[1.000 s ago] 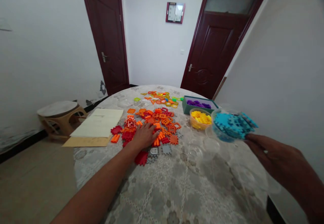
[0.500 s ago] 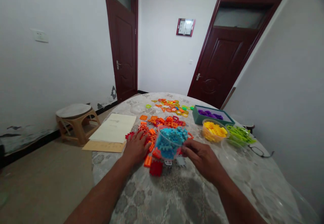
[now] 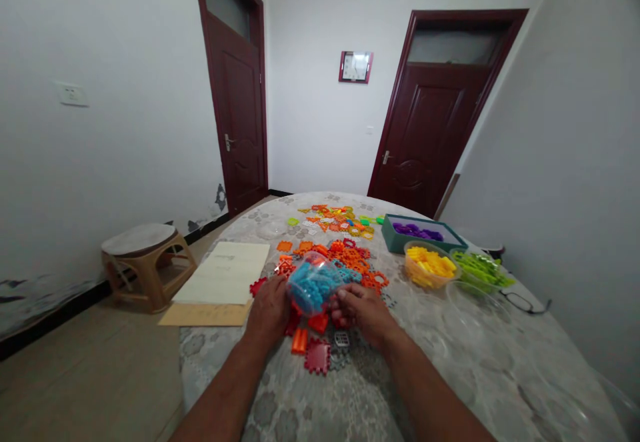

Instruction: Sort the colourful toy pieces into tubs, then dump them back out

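A clear round plastic tub (image 3: 313, 283) with blue plastic building pieces inside is tipped over the pile in front of me. Its base faces me, and some blue pieces (image 3: 350, 272) show past its right side. My right hand (image 3: 365, 312) pinches the tub at its lower right. Against the tub's left side is my left hand (image 3: 270, 309), its fingers curled and partly hidden. Orange and red building pieces (image 3: 345, 252) lie heaped behind and below the tub. Nearer to me are a dark red square piece (image 3: 317, 357) and an orange piece (image 3: 299, 341).
To the right stand a tub of yellow pieces (image 3: 430, 265), a tub of green pieces (image 3: 477, 269) and a green box (image 3: 395, 241) with purple pieces. Eyeglasses (image 3: 525, 303) lie beyond clear lids. Paper sheets (image 3: 220, 272) lie left; mixed pieces (image 3: 333, 219) lie farther back.
The tub has gone from roughly upright to tipped, moving a little left, and blue pieces now show outside it. My left hand has moved from the pile to the tub's side.
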A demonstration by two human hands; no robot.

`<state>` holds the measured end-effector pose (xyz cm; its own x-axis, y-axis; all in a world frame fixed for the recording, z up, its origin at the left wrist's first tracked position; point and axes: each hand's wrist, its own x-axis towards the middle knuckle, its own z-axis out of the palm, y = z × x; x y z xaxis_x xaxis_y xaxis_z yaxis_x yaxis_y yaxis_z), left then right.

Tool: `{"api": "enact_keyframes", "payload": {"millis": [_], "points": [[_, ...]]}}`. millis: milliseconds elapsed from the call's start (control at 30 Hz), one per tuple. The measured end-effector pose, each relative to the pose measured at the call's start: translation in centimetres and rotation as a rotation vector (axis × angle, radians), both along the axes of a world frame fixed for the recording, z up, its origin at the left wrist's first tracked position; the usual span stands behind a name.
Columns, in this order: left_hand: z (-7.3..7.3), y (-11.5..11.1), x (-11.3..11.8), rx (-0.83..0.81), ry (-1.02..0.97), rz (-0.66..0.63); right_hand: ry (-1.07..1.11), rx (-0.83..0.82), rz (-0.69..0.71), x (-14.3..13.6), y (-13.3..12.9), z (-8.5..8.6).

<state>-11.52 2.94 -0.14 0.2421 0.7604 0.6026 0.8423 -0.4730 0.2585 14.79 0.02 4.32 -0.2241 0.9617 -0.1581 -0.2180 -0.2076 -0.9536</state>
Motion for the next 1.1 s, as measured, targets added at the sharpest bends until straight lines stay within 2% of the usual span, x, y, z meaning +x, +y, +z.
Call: {"api": "enact_keyframes", "payload": {"millis": [233,500,633,867,1100], "points": [[0.5,-0.3,0.5,0.009,-0.008,0.008,0.293,-0.123,-0.049,-1.0,0.8,-0.8],[0.4,-0.3,1.1,0.043,0.008,0.015,0.416,-0.226,-0.056,-1.5,1.2,-1.3],[0.1,-0.2,1.3,0.063,0.005,-0.001,0.465,-0.294,-0.093,-1.7,1.3,-1.0],[-1.3,-0.1,1.3,0.093,0.038,0.001,0.593,-0.382,-0.132,-1.9,1.5,-0.4],[-0.6,-0.2,1.6,0.087,0.120,-0.027,0.675,-0.387,-0.141,-1.1,1.2,0.6]]}}
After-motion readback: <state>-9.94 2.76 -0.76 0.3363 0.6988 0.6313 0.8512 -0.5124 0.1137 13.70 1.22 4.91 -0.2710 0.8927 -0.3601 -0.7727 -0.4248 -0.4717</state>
